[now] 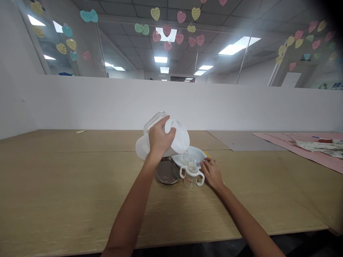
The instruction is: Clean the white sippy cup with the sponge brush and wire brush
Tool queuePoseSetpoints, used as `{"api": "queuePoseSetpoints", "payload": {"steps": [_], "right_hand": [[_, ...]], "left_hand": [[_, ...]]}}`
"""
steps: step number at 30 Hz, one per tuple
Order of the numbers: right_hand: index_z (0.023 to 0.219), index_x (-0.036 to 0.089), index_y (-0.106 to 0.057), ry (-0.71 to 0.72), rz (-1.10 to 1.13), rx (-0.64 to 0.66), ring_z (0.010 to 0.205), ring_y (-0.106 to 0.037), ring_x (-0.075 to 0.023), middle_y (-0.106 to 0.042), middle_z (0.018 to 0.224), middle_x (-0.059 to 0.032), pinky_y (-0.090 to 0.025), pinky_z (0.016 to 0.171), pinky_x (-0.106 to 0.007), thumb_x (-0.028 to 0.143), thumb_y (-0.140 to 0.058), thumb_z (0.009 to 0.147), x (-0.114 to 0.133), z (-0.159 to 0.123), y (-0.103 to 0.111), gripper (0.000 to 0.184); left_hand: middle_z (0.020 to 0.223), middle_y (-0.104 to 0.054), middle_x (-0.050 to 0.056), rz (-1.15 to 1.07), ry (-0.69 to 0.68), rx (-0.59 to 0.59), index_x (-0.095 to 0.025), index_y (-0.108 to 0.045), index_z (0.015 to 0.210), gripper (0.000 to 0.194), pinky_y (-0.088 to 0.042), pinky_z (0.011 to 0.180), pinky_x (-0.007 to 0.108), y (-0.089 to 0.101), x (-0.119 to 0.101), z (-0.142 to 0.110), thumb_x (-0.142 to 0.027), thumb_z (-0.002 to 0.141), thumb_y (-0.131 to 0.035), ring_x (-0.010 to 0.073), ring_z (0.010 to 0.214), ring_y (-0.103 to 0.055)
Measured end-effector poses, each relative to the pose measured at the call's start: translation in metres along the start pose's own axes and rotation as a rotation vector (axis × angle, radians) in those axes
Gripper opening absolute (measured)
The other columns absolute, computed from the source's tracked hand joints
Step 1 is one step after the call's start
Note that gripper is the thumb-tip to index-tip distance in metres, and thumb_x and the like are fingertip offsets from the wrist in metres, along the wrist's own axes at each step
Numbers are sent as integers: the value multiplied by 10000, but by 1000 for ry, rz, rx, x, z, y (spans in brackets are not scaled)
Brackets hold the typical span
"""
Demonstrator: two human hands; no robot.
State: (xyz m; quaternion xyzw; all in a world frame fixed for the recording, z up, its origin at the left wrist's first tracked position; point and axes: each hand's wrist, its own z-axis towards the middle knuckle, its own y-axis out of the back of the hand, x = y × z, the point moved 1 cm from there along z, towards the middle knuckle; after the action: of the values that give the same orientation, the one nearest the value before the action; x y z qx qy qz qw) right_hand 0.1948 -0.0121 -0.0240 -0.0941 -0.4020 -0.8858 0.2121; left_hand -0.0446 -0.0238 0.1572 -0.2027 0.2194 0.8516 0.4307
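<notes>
My left hand (160,137) is closed on a translucent white pitcher (180,139), which is tipped on its side with its lid end to the right. Just below that end, a clear baby bottle (190,181) with two white handles stands upright and uncapped on the table. My right hand (213,174) is beside the bottle, its fingers apart near the right handle and the rim of a white oval dish (202,152). Whether the fingertips touch either one, I cannot tell. Left of the bottle lies a dark shallow tray (167,172), partly beneath the pitcher.
A small yellow item (207,154) shows behind the dish. At the far right, a pink cloth (278,139) carries a patterned cloth (321,147) and a pen. The wooden table (80,192) ends at a white wall (107,103) under a window.
</notes>
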Motion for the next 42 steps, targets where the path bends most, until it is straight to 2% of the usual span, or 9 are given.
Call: {"api": "queuePoseSetpoints", "payload": {"steps": [5, 12, 37, 42], "right_hand": [[860, 176, -617, -4, 5, 8, 987, -454, -211, -507, 1030, -96, -369, 889, -387, 414, -299, 863, 2, 0, 2, 398], [875, 171, -615, -6, 1, 15, 991, -439, -209, -499, 1033, -95, -362, 896, -379, 410, -303, 864, 4, 1, 2, 393], [851, 183, -627, 21, 3, -1, 964, -452, -214, -517, 1014, -96, -380, 864, -394, 413, -309, 860, 1, 1, 1, 392], [846, 189, -628, 26, -7, -11, 950, -459, -213, -520, 1011, -92, -381, 860, -398, 415, -303, 859, 2, 1, 2, 396]], "left_hand": [[1083, -609, 62, 158, -128, -24, -172, -563, 1093, 400, -430, 920, 388, 4, -24, -11, -175, 695, -525, 225, 1026, -543], [1135, -567, 75, 186, -196, -30, -177, -538, 1111, 422, -388, 955, 409, 8, -37, -14, -167, 689, -534, 235, 1084, -495], [1142, -562, 76, 209, -256, -72, -181, -536, 1111, 441, -399, 941, 414, 7, -41, -18, -148, 671, -541, 237, 1079, -498], [1109, -589, 60, 177, -240, -98, -189, -551, 1097, 428, -415, 937, 406, 5, -29, -12, -151, 671, -538, 223, 1061, -520]]}}
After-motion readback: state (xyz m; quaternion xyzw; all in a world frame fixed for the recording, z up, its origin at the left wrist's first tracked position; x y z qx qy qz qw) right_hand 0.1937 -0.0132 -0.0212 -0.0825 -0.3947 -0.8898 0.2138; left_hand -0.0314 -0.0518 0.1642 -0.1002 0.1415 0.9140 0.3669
